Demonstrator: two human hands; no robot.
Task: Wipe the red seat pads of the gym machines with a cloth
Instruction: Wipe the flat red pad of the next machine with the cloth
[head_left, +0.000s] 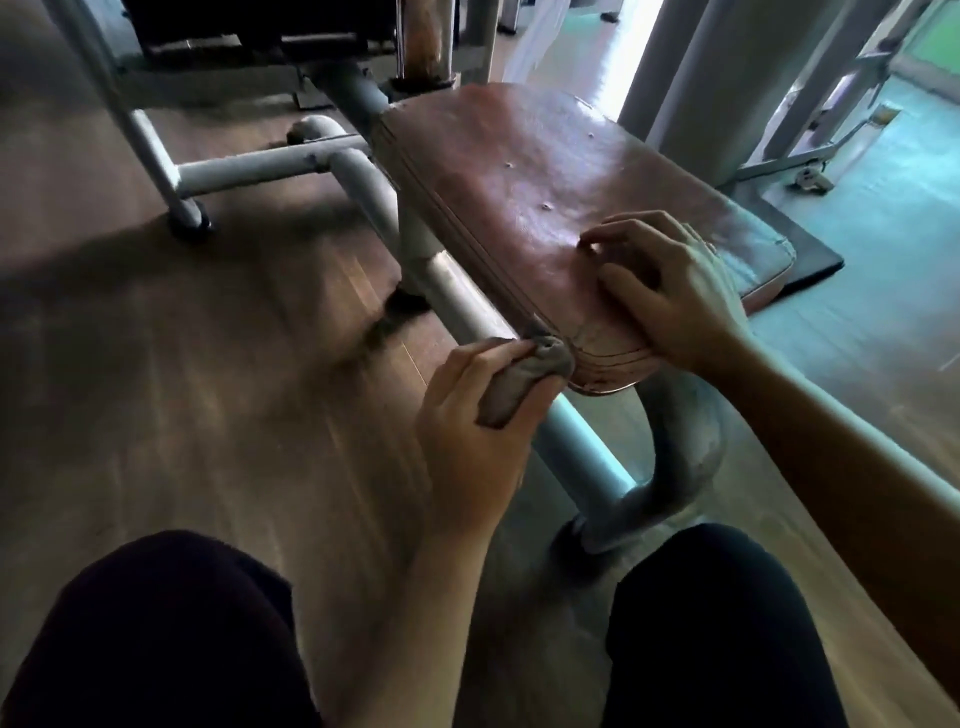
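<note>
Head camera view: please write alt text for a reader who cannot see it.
A person's left hand presses a bunched grey cloth against the near corner of a worn red seat pad, while the right hand rests on top. Grey machine frame and wood floor lie below.

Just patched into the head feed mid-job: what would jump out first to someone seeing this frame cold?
The worn red seat pad fills the middle of the view, glossy and creased, on a grey tube frame. At its near corner the left hand presses a bunched grey cloth against the pad's edge seam, while the right hand rests on the pad top, fingers curled. Dark-clad knees frame the bottom.
</note>
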